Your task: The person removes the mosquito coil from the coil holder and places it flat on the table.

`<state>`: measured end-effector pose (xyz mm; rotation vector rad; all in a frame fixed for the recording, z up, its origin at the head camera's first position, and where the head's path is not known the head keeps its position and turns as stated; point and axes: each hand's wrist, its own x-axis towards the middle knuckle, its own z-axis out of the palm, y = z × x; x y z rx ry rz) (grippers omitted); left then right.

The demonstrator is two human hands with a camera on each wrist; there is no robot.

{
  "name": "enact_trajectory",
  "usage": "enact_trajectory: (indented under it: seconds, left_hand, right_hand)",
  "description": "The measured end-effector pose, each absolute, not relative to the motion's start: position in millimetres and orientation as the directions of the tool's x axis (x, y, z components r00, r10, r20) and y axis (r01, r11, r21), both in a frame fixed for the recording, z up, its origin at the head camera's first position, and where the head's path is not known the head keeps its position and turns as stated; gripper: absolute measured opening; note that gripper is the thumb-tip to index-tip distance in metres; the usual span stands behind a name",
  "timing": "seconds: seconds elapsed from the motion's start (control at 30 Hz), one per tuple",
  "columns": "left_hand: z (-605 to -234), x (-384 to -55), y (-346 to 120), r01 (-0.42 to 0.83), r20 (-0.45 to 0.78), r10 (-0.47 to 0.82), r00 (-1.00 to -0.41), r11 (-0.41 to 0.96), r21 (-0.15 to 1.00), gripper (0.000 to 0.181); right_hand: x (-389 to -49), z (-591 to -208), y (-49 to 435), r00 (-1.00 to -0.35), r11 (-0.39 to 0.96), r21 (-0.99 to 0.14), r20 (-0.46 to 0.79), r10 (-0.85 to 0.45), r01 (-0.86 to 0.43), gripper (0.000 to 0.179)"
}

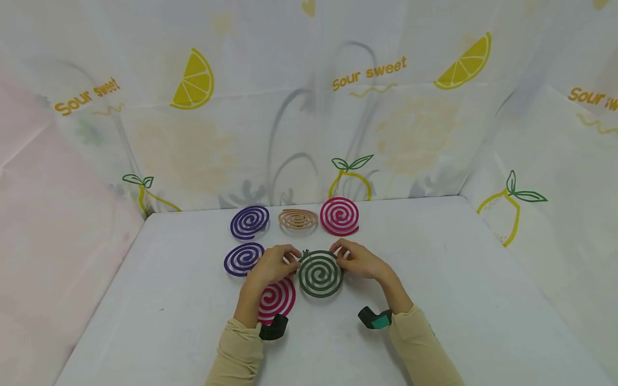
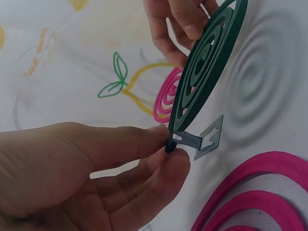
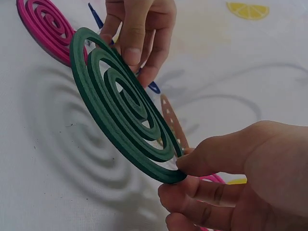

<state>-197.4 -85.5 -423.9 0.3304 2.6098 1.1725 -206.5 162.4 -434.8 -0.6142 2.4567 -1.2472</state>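
Note:
A green mosquito coil (image 1: 321,274) is held tilted above the white table, its spiral shadow falling on the cloth in both wrist views. My left hand (image 1: 274,264) pinches the rim on its left side between thumb and fingers. From the opposite rim, my right hand (image 1: 361,259) grips it with the thumb on one face and fingers beneath. Beside the left fingertips, a small metal coil stand (image 2: 188,139) with a cut-out plate sticks out from the green coil. A pink coil (image 1: 290,300) lies under my left forearm, partly hidden by it.
Left of my left hand lies a purple coil (image 1: 241,259). Along the back stand another purple coil (image 1: 250,220), an orange coil (image 1: 298,219) and a second pink coil (image 1: 340,215). Behind the table (image 1: 458,300) hangs a lemon-printed cloth (image 1: 299,134).

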Motion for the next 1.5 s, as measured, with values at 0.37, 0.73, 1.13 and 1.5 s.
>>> enact_trajectory:
  seconds: [0.37, 0.73, 1.13, 1.5]
  left_hand:
    - [-431, -197, -81, 0.117, -0.131, 0.311, -0.941, 0.665, 0.738, 0.016]
    - [-434, -197, -80, 0.157, -0.101, 0.322, -0.941, 0.685, 0.712, 0.016]
    - [-436, -199, -79, 0.192, -0.074, 0.319, -0.945, 0.722, 0.665, 0.013]
    - [-441, -200, -79, 0.201, -0.069, 0.328, -0.942, 0.717, 0.667, 0.013]
  right_hand:
    - [-204, -436, 162, -0.851, 0.599, -0.772, -0.154, -0.502, -0.214, 0.024]
    - [-204, -438, 162, -0.853, 0.617, -0.753, -0.152, -0.499, -0.227, 0.024]
    - [-203, -438, 159, -0.848, 0.622, -0.754, -0.174, -0.501, -0.212, 0.025]
    - [-201, -437, 159, -0.843, 0.629, -0.745, -0.175, -0.508, -0.224, 0.024]
